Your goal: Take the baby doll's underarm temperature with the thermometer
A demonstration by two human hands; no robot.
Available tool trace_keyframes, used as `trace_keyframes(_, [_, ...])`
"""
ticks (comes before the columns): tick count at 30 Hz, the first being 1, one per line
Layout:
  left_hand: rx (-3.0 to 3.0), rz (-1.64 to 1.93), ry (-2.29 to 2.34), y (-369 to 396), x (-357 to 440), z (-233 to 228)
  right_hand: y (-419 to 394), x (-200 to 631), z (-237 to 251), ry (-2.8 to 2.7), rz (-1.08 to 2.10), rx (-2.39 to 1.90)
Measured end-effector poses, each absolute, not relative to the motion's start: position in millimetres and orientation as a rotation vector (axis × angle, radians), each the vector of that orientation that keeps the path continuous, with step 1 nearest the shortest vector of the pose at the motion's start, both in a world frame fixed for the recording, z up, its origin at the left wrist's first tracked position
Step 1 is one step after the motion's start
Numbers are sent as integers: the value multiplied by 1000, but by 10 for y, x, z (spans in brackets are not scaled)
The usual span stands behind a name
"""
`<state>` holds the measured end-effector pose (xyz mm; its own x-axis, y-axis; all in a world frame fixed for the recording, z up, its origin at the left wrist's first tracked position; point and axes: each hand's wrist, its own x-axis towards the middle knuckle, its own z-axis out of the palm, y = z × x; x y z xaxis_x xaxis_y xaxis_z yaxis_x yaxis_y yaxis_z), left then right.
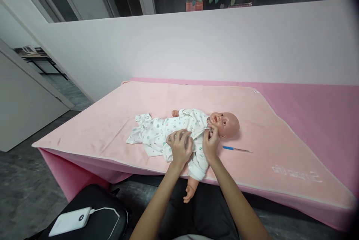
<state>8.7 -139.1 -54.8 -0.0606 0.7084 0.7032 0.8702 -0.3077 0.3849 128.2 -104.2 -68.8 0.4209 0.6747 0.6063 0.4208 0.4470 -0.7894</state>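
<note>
The hands work side by side on the doll (190,129): the left hand (179,148) presses its clothed chest, the right hand (211,143) pinches the garment's collar (202,131) under the chin. The doll lies across the table (106,120), head to the right, nearer the right hand.

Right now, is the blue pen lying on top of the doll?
No, the pen lies on the pink blanket beside the doll, apart from its head.
</note>
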Motion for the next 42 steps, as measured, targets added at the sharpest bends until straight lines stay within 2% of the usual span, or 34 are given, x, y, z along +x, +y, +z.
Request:
trace_keyframes(9, [-2063, -1306, -1706, -1376, 129, -592, -1102, 1267, -775, -1650, -79, -960])
trace_keyframes(22, [-2089, -1366, -1722, -1387, 112, -598, -1153, 1268, -661, -1785, 76, -988])
trace_keyframes(33, [-2043, -1527, -1752, -1372, 98, -578, -1089, 1262, -709, -1793, 58, -1024])
trace_keyframes(42, [-2058, -1472, -1789, -1354, 89, -582, -1071, 1249, -730, -1784, 2, -1064])
